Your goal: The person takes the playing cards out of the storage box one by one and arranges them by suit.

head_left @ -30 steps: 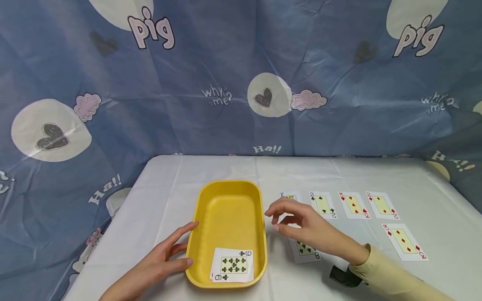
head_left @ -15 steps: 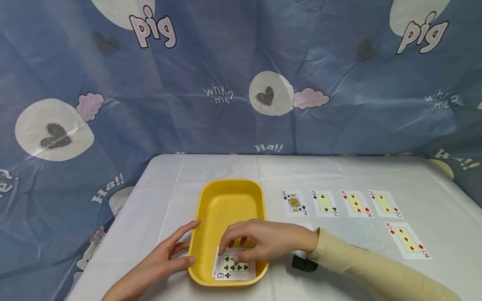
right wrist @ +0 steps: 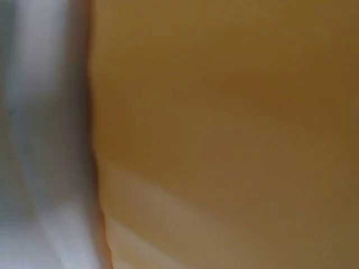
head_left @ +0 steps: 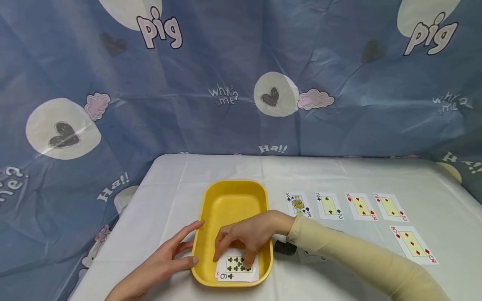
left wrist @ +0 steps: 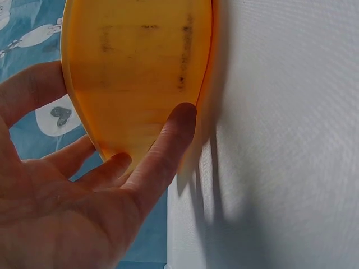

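A yellow tray (head_left: 233, 205) stands on the white table in the head view, with a short stack of playing cards lying in its near end. Uppermost is the nine of clubs (head_left: 230, 269), and the edge of another card shows below it. Reaching over the tray's right rim, my right hand (head_left: 248, 234) has its thumb on the face of this card and its forefinger down by the far left corner. My left hand (head_left: 165, 259) rests its spread fingertips against the tray's left side. The left wrist view shows the thumb on the tray's outer wall (left wrist: 134, 67).
Face-up cards lie to the right: king of spades (head_left: 298, 205), two of clubs (head_left: 329, 205), three of hearts (head_left: 360, 206), two of diamonds (head_left: 390, 207) and a larger diamond card (head_left: 414, 245). Another card (head_left: 310, 257) is partly covered by my right sleeve. Blurred yellow tray wall (right wrist: 224, 140) fills the right wrist view.
My right hand has moved left from above the table cards, over the tray, and down onto the nine of clubs. My left hand stays at the tray's side.
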Demonstrator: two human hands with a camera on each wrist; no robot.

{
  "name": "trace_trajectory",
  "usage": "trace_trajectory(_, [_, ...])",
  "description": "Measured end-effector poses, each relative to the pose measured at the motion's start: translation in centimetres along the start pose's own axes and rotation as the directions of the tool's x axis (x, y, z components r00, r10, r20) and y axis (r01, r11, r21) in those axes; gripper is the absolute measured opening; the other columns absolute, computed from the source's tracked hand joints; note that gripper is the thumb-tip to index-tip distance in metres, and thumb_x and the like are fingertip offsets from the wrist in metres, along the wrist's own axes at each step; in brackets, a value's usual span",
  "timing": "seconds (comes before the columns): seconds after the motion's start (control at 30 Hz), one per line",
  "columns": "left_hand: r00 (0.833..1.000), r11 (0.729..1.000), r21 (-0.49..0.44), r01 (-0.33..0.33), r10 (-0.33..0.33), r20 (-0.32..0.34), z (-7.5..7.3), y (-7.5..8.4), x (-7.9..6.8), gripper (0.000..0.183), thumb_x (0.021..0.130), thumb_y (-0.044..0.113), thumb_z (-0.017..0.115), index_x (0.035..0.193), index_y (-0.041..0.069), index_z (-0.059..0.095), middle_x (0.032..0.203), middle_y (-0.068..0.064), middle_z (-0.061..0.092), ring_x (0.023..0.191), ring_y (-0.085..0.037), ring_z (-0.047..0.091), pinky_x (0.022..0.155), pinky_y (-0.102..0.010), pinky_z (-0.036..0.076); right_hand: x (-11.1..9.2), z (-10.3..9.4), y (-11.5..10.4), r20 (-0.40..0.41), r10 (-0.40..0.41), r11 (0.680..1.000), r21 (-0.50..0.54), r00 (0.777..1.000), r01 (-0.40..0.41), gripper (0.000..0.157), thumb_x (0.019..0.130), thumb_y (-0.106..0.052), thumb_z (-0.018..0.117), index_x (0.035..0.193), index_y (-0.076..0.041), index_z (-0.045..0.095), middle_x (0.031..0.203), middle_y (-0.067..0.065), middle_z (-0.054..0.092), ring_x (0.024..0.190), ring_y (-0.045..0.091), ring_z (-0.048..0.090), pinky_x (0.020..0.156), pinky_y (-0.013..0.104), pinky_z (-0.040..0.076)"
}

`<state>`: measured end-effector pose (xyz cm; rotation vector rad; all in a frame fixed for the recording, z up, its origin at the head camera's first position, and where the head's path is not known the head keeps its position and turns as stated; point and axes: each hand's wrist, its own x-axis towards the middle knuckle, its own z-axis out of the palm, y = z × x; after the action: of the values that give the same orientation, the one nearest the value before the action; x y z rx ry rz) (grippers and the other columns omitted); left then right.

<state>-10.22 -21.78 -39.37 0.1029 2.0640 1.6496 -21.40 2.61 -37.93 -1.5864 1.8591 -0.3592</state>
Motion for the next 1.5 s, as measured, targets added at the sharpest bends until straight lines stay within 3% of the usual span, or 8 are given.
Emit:
trace_trajectory(0.33, [0.999, 0.999, 0.046, -0.022, 0.023, -0.027, 0.2, 0.2, 0.1, 0.073, 0.094, 0.027, 0.068, 0.155, 0.031, 0.029, 0.162, -0.009, 0.014, 0.136, -0.034, 0.039, 0.102, -0.066, 0.031, -0.2, 0.6, -0.5, -0.110, 0.091, 0.960, -0.254, 0.990, -0.117, 0.068, 0.073, -0.031, 0.088, 0.133, -0.037, 0.056, 0.127, -0.012, 0.041, 0.109, 0.002, 0.040, 0.092, 0.014, 0.033])
trace_trajectory(0.47, [0.999, 0.998, 0.046, -0.036, 0.037, -0.024, 0.2, 0.2, 0.0, 0.074, 0.093, 0.027, 0.068, 0.155, 0.030, 0.029, 0.162, -0.008, 0.013, 0.136, -0.035, 0.038, 0.103, -0.062, 0.034, -0.1, 0.8, -0.5, -0.185, 0.136, 0.961, -0.214, 0.973, -0.175, 0.066, 0.072, -0.035, 0.089, 0.128, -0.036, 0.055, 0.123, -0.013, 0.044, 0.108, 0.004, 0.041, 0.091, 0.016, 0.035])
trace_trajectory(0.57, [0.999, 0.998, 0.041, -0.048, 0.048, -0.014, 0.2, 0.2, 0.0, 0.074, 0.093, 0.026, 0.068, 0.156, 0.029, 0.028, 0.162, -0.008, 0.012, 0.136, -0.034, 0.038, 0.104, -0.057, 0.036, 0.1, 0.9, -0.5, -0.289, 0.183, 0.964, -0.133, 0.940, -0.228, 0.064, 0.072, -0.033, 0.088, 0.124, -0.030, 0.051, 0.112, -0.012, 0.048, 0.101, 0.005, 0.044, 0.088, 0.018, 0.038])
trace_trajectory(0.7, [0.999, 0.998, 0.044, -0.051, 0.052, -0.015, 0.2, 0.4, 0.2, 0.074, 0.093, 0.026, 0.068, 0.155, 0.030, 0.028, 0.162, -0.006, 0.014, 0.137, -0.033, 0.038, 0.105, -0.059, 0.033, 0.2, 0.9, -0.4, -0.458, 0.246, 0.957, -0.023, 0.854, -0.288, 0.061, 0.077, -0.021, 0.086, 0.123, -0.023, 0.045, 0.097, -0.008, 0.051, 0.087, 0.007, 0.050, 0.077, 0.021, 0.043])
trace_trajectory(0.87, [0.998, 0.997, 0.060, -0.041, 0.043, -0.039, 0.2, 0.5, 0.3, 0.074, 0.092, 0.026, 0.070, 0.155, 0.031, 0.030, 0.162, -0.005, 0.015, 0.137, -0.034, 0.038, 0.105, -0.065, 0.028, 0.1, 1.0, -0.4, -0.622, 0.272, 0.948, 0.040, 0.734, -0.317, 0.051, 0.087, -0.004, 0.074, 0.126, -0.019, 0.045, 0.102, -0.006, 0.054, 0.086, 0.011, 0.052, 0.075, 0.023, 0.045])
trace_trajectory(1.03, [0.999, 0.998, 0.054, -0.024, 0.027, -0.040, 0.2, 0.5, 0.3, 0.074, 0.092, 0.026, 0.070, 0.154, 0.031, 0.030, 0.163, -0.006, 0.013, 0.137, -0.035, 0.038, 0.105, -0.066, 0.028, 0.0, 1.1, -0.3, -0.755, 0.228, 0.962, 0.077, 0.615, -0.261, 0.040, 0.093, 0.003, 0.060, 0.126, -0.014, 0.047, 0.103, -0.003, 0.058, 0.082, 0.010, 0.055, 0.072, 0.021, 0.048])
trace_trajectory(1.27, [0.999, 0.999, 0.047, -0.003, 0.005, -0.045, 0.2, 0.5, 0.4, 0.075, 0.093, 0.025, 0.069, 0.155, 0.029, 0.028, 0.163, -0.009, 0.012, 0.136, -0.036, 0.038, 0.105, -0.061, 0.032, -0.4, 1.3, -0.2, -0.883, 0.204, 0.978, 0.164, 0.424, -0.129, 0.041, 0.094, 0.004, 0.060, 0.130, -0.014, 0.050, 0.112, -0.002, 0.057, 0.091, 0.012, 0.056, 0.075, 0.025, 0.051])
trace_trajectory(1.5, [0.998, 0.999, 0.040, 0.014, -0.011, -0.056, 0.3, 0.2, 0.4, 0.075, 0.092, 0.026, 0.070, 0.155, 0.029, 0.029, 0.162, -0.009, 0.013, 0.135, -0.036, 0.039, 0.103, -0.060, 0.036, -0.5, 1.9, 0.3, -0.943, 0.242, 0.941, 0.286, 0.229, 0.180, 0.047, 0.093, 0.007, 0.061, 0.134, -0.013, 0.050, 0.113, 0.009, 0.051, 0.094, 0.019, 0.057, 0.074, 0.031, 0.056])
